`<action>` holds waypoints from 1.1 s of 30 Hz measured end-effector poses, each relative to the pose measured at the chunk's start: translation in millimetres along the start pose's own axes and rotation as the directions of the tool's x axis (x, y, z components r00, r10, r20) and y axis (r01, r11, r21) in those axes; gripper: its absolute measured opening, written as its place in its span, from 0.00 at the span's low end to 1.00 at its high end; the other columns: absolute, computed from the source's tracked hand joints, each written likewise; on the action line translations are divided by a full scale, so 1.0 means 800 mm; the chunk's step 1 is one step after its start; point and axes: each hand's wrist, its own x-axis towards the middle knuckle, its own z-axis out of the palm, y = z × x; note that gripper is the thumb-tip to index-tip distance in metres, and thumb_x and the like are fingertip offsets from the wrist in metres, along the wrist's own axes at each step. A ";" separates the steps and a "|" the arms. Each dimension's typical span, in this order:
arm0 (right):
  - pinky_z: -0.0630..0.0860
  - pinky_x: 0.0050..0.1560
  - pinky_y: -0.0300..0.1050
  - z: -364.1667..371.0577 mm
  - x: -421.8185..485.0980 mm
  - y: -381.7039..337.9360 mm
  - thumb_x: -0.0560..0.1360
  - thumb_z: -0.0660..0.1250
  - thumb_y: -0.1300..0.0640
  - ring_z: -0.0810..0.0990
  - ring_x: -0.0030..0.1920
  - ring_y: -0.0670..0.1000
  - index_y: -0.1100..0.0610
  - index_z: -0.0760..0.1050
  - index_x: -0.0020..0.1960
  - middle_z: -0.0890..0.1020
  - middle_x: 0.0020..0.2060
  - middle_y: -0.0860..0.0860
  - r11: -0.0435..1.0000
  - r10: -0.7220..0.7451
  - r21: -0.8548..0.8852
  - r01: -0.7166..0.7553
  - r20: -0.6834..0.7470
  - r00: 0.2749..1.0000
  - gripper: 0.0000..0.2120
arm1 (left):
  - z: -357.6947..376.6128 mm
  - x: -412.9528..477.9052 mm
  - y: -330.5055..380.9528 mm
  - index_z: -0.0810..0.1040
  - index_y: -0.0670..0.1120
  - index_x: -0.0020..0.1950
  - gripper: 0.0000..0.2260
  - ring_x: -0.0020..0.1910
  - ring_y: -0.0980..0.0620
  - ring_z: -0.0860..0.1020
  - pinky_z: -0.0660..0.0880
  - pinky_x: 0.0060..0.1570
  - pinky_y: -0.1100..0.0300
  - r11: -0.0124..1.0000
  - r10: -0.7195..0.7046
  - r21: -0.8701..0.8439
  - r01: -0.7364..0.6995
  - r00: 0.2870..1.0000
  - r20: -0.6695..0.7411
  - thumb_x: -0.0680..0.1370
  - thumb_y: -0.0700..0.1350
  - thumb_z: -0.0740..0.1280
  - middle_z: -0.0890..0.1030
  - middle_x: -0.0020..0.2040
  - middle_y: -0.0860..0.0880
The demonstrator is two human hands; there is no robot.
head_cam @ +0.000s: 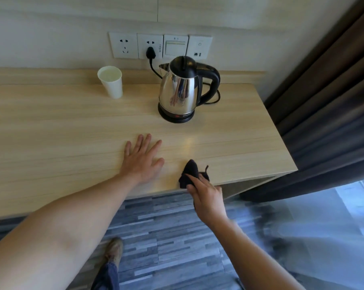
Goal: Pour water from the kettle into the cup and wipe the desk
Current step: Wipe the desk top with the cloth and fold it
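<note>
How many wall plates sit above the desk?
4, in one row: empty socket far left, socket with the kettle plug, switch panel, data port plate far right.

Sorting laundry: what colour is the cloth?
Black, or very dark; the cloth shows in the head view.

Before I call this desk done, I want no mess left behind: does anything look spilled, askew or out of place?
Nothing stands out. The cup stands upright near the wall, the kettle sits squarely on its base, and no puddle shows on the desk. The right hand holds the dark cloth at the front edge; the left hand rests flat.
</note>
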 end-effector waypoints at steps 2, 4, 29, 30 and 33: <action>0.77 0.59 0.50 -0.025 -0.025 -0.029 0.87 0.56 0.46 0.82 0.64 0.57 0.48 0.77 0.71 0.86 0.61 0.54 0.794 0.211 0.549 -0.262 0.156 0.965 0.17 | -0.015 -0.025 0.006 0.53 0.55 0.85 0.31 0.86 0.47 0.41 0.39 0.82 0.40 0.985 0.018 -0.173 -0.020 1.000 -0.012 0.83 0.62 0.52 0.44 0.87 0.49; 0.77 0.67 0.56 -0.053 -0.053 -0.058 0.87 0.57 0.45 0.83 0.64 0.59 0.55 0.79 0.70 0.85 0.62 0.58 0.228 0.238 0.883 -0.410 0.358 0.903 0.21 | -0.031 -0.067 0.025 0.64 0.50 0.82 0.30 0.85 0.45 0.54 0.50 0.82 0.42 0.878 -0.019 -0.478 0.031 0.999 0.030 0.84 0.62 0.56 0.58 0.85 0.47; 0.81 0.62 0.64 -0.076 0.042 -0.359 0.86 0.62 0.55 0.87 0.57 0.58 0.56 0.79 0.66 0.88 0.56 0.55 0.418 0.093 0.821 -0.389 0.387 0.917 0.12 | -0.221 -0.207 -0.121 0.84 0.54 0.60 0.16 0.58 0.51 0.85 0.81 0.57 0.51 0.119 -0.302 -0.985 0.122 0.950 0.081 0.86 0.38 0.60 0.88 0.57 0.52; 0.82 0.62 0.64 -0.067 0.062 -0.371 0.86 0.62 0.55 0.87 0.58 0.57 0.55 0.79 0.65 0.88 0.56 0.55 0.451 0.096 0.809 -0.376 0.375 0.922 0.11 | -0.226 -0.193 -0.139 0.83 0.55 0.59 0.16 0.58 0.52 0.85 0.81 0.55 0.54 0.126 -0.308 -0.984 0.129 0.948 0.085 0.86 0.38 0.59 0.88 0.57 0.53; 0.83 0.60 0.64 -0.040 0.122 -0.405 0.86 0.63 0.53 0.87 0.57 0.56 0.53 0.81 0.63 0.88 0.55 0.53 0.526 0.125 0.769 -0.363 0.352 0.928 0.10 | -0.239 -0.146 -0.191 0.82 0.54 0.58 0.16 0.56 0.53 0.85 0.80 0.50 0.57 0.102 -0.352 -0.977 0.185 0.926 0.138 0.86 0.36 0.59 0.87 0.57 0.52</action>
